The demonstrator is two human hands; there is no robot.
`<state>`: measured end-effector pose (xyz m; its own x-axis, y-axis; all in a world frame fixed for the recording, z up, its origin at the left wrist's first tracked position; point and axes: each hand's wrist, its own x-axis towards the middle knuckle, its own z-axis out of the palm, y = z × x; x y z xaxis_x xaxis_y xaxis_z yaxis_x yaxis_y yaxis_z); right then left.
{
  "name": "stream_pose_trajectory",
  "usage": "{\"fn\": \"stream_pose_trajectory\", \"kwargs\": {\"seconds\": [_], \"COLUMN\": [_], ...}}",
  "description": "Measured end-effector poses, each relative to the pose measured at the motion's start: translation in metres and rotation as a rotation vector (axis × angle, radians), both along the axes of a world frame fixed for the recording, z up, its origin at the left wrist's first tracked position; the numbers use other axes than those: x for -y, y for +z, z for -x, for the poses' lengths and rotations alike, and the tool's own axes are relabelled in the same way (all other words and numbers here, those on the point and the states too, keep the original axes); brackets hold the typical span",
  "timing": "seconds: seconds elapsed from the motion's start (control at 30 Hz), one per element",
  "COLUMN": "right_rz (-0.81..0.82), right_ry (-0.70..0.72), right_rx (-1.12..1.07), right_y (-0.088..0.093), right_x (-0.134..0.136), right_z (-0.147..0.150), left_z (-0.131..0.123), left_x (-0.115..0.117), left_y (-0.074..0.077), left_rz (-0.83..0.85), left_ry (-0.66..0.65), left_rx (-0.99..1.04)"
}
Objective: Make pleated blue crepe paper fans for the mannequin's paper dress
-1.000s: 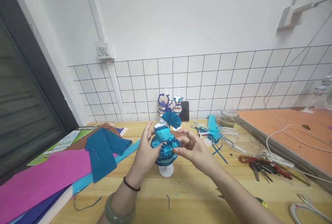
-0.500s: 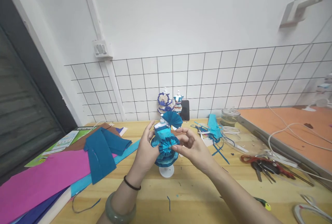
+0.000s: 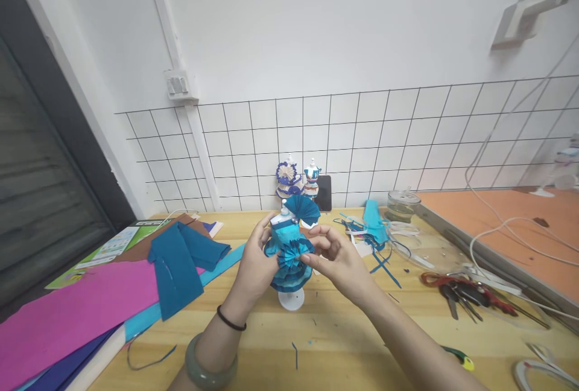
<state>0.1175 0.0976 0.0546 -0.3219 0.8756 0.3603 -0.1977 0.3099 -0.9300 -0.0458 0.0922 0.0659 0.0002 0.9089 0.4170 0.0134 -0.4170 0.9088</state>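
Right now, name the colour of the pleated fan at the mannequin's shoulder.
The fan is dark teal blue; see the head view.

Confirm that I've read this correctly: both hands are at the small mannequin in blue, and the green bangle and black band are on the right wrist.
Wrong wrist: the head view shows the green bangle and black band on the left wrist. The rest stands: left hand and right hand are both at the small mannequin in blue.

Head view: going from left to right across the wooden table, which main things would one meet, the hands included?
Pink sheet, folded teal strip, left hand, dress form, right hand, bright-blue scrap, clear jar.
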Motion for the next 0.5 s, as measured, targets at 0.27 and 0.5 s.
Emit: {"fn": "stream_pose_trajectory", "kwargs": {"seconds": [0.27,0.5], "right_rz": [-0.005,0.070], "right_ry": [0.009,0.039], "right_rx": [-0.012,-0.127], "right_y": [-0.0017,0.0068], "right_x": [-0.0005,0.0015], "right_z": [-0.0007,0.0001], "left_z": [0.0001,0.0038], "left_x": [-0.0006,-0.0027], "left_y": [0.0007,-0.0013], "left_rz": [0.008,-0.002], "left_ry": [0.021,-0.011], "left_rx": [-0.003,-0.028]}}
